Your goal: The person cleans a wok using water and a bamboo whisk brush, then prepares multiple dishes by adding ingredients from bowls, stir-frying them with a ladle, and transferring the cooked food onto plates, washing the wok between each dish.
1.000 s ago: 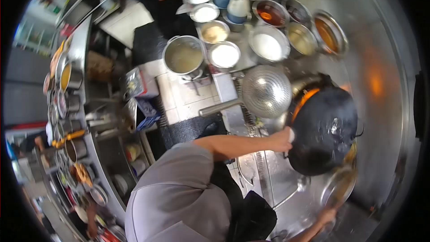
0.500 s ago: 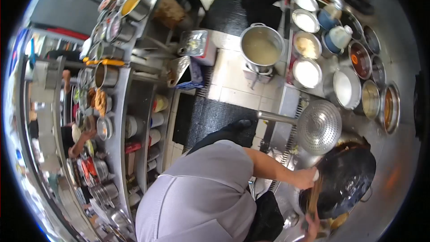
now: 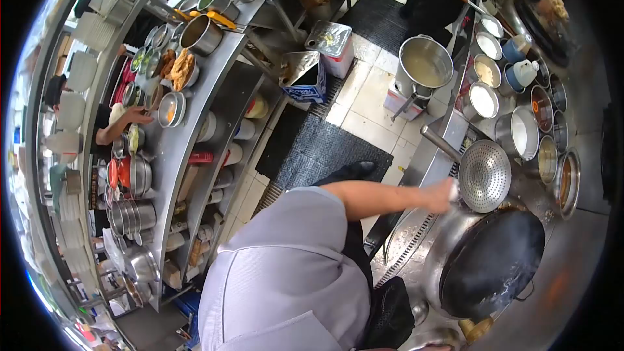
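My left hand (image 3: 442, 196) is closed around a bit of white cloth (image 3: 454, 190), just left of the perforated steel strainer (image 3: 484, 175). The strainer's handle (image 3: 441, 143) points up and left. Below lies a black wok (image 3: 494, 263), with pale smoke over its dark inner surface and a wire loop handle at its lower right. Only a sliver of my right hand (image 3: 439, 348) shows at the bottom edge, by a round metal vessel (image 3: 434, 337); its fingers are mostly cut off. A yellowish-brown object (image 3: 480, 330) sits under the wok's lower rim.
Bowls and pots of white, yellow and red contents (image 3: 520, 131) line the stove's far side. A stockpot (image 3: 426, 62) stands over the tiled floor. Behind me runs a steel counter (image 3: 214, 84) with several pots. Another person's hand (image 3: 136, 116) reaches there; someone stands at the top.
My left hand has left the wok's rim and moved up towards the strainer. My right hand has dropped to the frame's bottom edge, and the brown stick-like tool it held is out of sight. The view has turned.
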Available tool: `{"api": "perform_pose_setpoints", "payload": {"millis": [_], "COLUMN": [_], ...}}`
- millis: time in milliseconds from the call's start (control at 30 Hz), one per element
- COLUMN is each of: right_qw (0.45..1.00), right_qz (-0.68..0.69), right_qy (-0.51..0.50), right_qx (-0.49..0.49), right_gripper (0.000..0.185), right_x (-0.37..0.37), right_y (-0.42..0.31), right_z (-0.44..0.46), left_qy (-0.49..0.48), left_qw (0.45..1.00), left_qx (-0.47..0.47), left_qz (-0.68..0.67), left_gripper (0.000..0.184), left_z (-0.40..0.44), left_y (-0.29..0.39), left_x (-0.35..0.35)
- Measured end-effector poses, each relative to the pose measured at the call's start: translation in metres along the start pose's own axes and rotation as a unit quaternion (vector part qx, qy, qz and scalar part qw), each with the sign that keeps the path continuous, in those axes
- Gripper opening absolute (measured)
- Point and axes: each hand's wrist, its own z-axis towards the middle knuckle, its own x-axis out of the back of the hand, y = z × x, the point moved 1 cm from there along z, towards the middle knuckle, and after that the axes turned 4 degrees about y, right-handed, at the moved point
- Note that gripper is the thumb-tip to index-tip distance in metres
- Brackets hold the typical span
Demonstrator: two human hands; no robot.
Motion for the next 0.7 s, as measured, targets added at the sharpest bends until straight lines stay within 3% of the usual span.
{"api": "perform_pose_setpoints", "payload": {"millis": [100, 167, 200, 367, 500, 567, 633, 700], "right_qw": [0.999, 0.999, 0.998, 0.992, 0.986, 0.982, 0.976, 0.971], "right_qz": [-0.003, -0.005, -0.008, -0.030, -0.052, -0.068, -0.087, -0.104], "right_qy": [-0.017, -0.034, -0.042, -0.096, -0.128, -0.141, -0.157, -0.169], "right_qx": [0.028, 0.042, 0.047, 0.073, 0.097, 0.108, 0.119, 0.132], "right_gripper": [0.051, 0.051, 0.051, 0.050, 0.049, 0.048, 0.048, 0.048], "right_x": [-0.031, -0.050, -0.059, -0.118, -0.176, -0.209, -0.249, -0.295], "right_y": [-0.006, -0.011, -0.014, -0.037, -0.068, -0.087, -0.107, -0.131], "right_z": [0.008, 0.012, 0.013, 0.019, 0.018, 0.012, 0.004, -0.009], "left_qy": [-0.044, -0.060, 0.015, 0.011, 0.010, 0.051, 0.076, 0.109], "left_qw": [0.998, 0.976, 0.966, 0.953, 0.965, 0.964, 0.972, 0.973], "left_qx": [-0.003, -0.096, -0.129, -0.151, -0.188, -0.206, -0.133, -0.139], "left_qz": [0.039, 0.188, 0.223, 0.261, 0.183, 0.162, 0.175, 0.146], "left_gripper": [0.060, 0.057, 0.053, 0.058, 0.071, 0.088, 0.097, 0.094], "left_z": [0.003, 0.013, 0.011, 0.023, 0.009, -0.008, -0.041, -0.063], "left_y": [-0.035, -0.049, -0.063, -0.065, -0.054, -0.052, -0.043, -0.077], "left_x": [0.045, 0.051, 0.045, 0.039, 0.034, 0.051, 0.084, 0.109]}}
